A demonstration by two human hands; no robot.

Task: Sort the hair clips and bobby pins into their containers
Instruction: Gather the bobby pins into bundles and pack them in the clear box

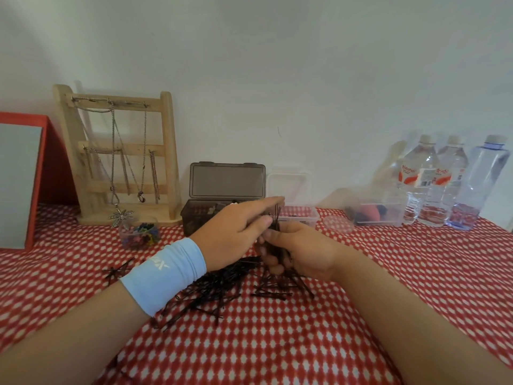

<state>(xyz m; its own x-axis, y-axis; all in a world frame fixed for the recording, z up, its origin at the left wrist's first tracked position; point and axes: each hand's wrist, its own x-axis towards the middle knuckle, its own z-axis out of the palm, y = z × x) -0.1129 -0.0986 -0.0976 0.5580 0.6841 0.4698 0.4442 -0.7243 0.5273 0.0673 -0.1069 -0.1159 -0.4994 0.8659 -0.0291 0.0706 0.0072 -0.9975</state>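
Note:
A loose heap of black bobby pins [213, 290] lies on the red patterned cloth in the middle. My right hand [297, 250] grips an upright bundle of bobby pins [276, 218] just above the heap. My left hand [236, 232], with a light blue wristband, pinches the top of that bundle between thumb and fingers. Behind the hands stand an open smoky dark box [222, 195] and an open clear box [298, 215] with dark pins inside. A small clear round tub of coloured hair clips [141, 234] sits to the left.
A wooden jewellery stand [119, 151] with necklaces and a red-framed mirror [25, 179] stand at the back left. At the back right are a clear lid [338, 223], a clear container [380, 213] with round items, and three water bottles [441, 179]. A few stray pins [118, 269] lie left.

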